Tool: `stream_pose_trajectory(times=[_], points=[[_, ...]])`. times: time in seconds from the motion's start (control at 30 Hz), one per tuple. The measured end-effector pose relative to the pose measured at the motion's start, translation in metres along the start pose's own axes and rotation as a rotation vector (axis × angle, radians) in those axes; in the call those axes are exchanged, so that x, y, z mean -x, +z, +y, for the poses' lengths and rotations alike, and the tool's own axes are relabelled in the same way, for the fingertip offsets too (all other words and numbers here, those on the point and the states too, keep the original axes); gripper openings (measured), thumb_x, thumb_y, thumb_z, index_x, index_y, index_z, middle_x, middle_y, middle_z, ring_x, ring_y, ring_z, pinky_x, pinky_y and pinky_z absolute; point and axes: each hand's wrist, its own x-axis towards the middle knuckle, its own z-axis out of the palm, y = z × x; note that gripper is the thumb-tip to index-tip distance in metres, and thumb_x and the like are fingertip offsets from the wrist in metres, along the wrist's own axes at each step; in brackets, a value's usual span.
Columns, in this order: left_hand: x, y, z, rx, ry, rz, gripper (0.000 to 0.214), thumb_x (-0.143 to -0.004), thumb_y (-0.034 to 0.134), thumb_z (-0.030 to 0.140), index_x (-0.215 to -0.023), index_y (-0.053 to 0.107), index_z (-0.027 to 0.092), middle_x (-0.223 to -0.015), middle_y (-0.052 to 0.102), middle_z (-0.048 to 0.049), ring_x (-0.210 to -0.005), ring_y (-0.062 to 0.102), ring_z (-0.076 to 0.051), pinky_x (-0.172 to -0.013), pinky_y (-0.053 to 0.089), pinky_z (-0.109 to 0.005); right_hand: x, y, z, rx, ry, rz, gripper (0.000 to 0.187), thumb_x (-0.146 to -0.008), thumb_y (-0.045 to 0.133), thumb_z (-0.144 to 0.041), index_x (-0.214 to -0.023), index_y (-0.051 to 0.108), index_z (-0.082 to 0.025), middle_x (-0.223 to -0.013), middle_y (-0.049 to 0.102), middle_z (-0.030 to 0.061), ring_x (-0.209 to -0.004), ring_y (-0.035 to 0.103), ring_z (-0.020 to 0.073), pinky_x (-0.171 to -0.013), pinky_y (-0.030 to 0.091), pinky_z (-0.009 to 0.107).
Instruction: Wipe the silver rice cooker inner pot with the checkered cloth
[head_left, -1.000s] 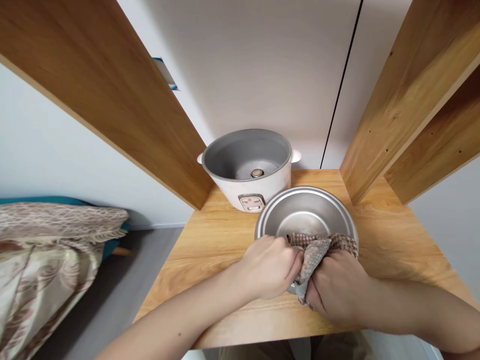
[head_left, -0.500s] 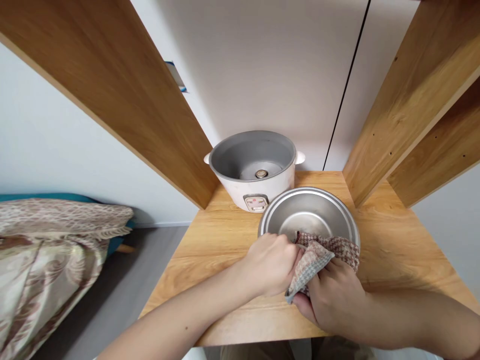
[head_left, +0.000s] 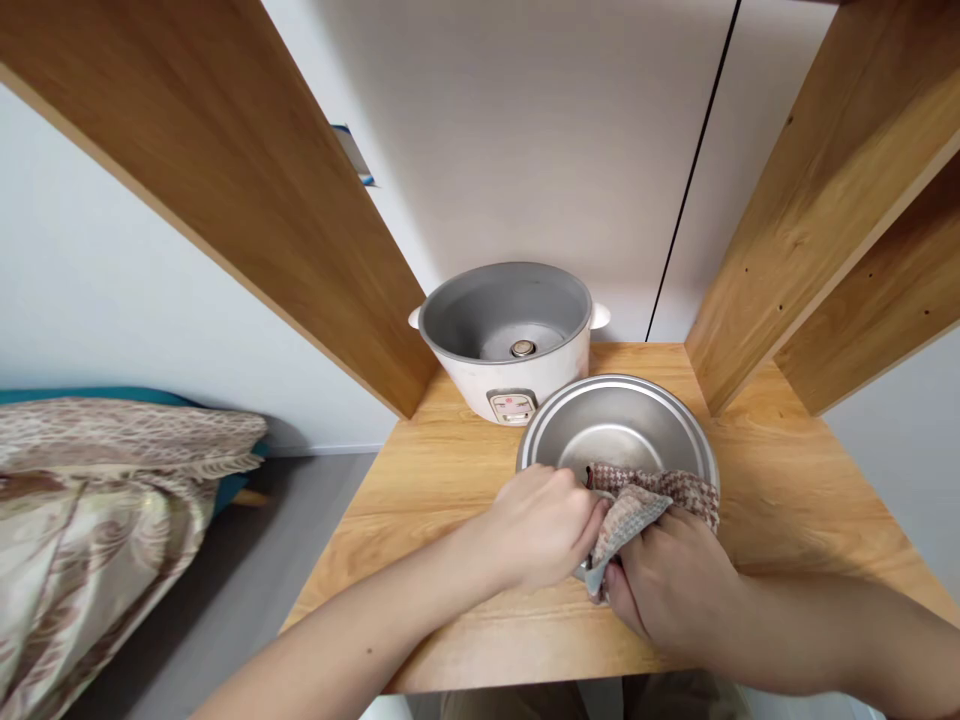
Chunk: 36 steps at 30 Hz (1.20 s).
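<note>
A shiny metal inner pot (head_left: 616, 424) stands on the wooden shelf (head_left: 420, 490) in front of me. My left hand (head_left: 541, 526) is closed on the pot's near rim. My right hand (head_left: 671, 580) is closed on a brown checked cloth (head_left: 637, 497) that is folded over the same rim, partly inside the pot and partly outside. The two hands almost touch. Behind the pot sits a white rice cooker body (head_left: 510, 335), open and empty, with its heating plate showing.
Wooden side panels rise at the left (head_left: 225, 190) and right (head_left: 817, 200) of the shelf, with a white wall behind. At the lower left lies a patterned bedspread (head_left: 97, 500) over a grey floor (head_left: 225, 600).
My right hand with the cloth slid up along the pot's rim and then back down toward me. The camera shifted slightly. My left hand stayed on the rim.
</note>
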Motion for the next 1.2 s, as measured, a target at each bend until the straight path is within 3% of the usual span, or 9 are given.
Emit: stream_pose_trajectory(times=[0.17, 0.5, 0.63, 0.93, 1.03, 1.2], points=[[0.0, 0.0, 0.002, -0.009, -0.018, -0.008, 0.059, -0.096, 0.017, 0.04, -0.068, 0.064, 0.019, -0.066, 0.066, -0.0101, -0.056, 0.063, -0.022, -0.053, 0.042, -0.032, -0.001, -0.002, 0.004, 0.002, -0.016, 0.005, 0.022, -0.087, 0.047, -0.03, -0.086, 0.065, -0.017, -0.076, 0.069, 0.0073, -0.069, 0.062, 0.021, -0.063, 0.037, 0.033], [0.001, 0.0, 0.005, -0.023, -0.037, 0.0, 0.053, -0.095, 0.021, 0.039, -0.07, 0.064, 0.019, -0.065, 0.066, -0.0095, -0.058, 0.065, -0.024, -0.05, 0.039, -0.031, 0.001, 0.015, -0.01, 0.053, 0.051, 0.231, 0.013, -0.078, 0.051, -0.026, -0.073, 0.06, -0.018, -0.06, 0.064, 0.0059, -0.057, 0.057, 0.0197, -0.057, 0.034, 0.033], [0.0, 0.0, 0.004, -0.005, -0.026, 0.011, 0.055, -0.096, 0.02, 0.039, -0.068, 0.063, 0.018, -0.065, 0.066, -0.0103, -0.056, 0.063, -0.023, -0.05, 0.038, -0.031, -0.001, 0.012, -0.009, 0.045, 0.031, 0.194, 0.015, -0.079, 0.051, -0.026, -0.075, 0.062, -0.018, -0.064, 0.066, 0.0065, -0.059, 0.059, 0.02, -0.058, 0.036, 0.032], [0.001, 0.0, 0.002, -0.012, -0.036, -0.006, 0.058, -0.096, 0.017, 0.039, -0.069, 0.065, 0.018, -0.068, 0.067, -0.0105, -0.058, 0.063, -0.021, -0.054, 0.042, -0.031, -0.004, 0.0, 0.006, 0.019, -0.073, -0.04, 0.023, -0.088, 0.047, -0.029, -0.083, 0.066, -0.017, -0.075, 0.07, 0.0075, -0.063, 0.061, 0.0188, -0.059, 0.039, 0.031], [0.001, 0.001, 0.003, -0.009, -0.034, -0.015, 0.057, -0.096, 0.018, 0.039, -0.07, 0.065, 0.019, -0.07, 0.068, -0.0104, -0.059, 0.064, -0.023, -0.056, 0.044, -0.033, -0.004, 0.001, 0.005, 0.027, -0.061, -0.024, 0.022, -0.087, 0.047, -0.027, -0.081, 0.065, -0.018, -0.073, 0.07, 0.007, -0.061, 0.06, 0.0192, -0.058, 0.038, 0.031], [0.001, 0.002, 0.003, 0.004, -0.031, -0.009, 0.051, -0.095, 0.023, 0.038, -0.071, 0.064, 0.019, -0.068, 0.067, -0.01, -0.059, 0.064, -0.023, -0.055, 0.044, -0.033, -0.002, 0.008, -0.006, 0.059, 0.017, 0.148, 0.015, -0.079, 0.052, -0.025, -0.068, 0.06, -0.019, -0.058, 0.064, 0.005, -0.054, 0.058, 0.0187, -0.054, 0.033, 0.031]])
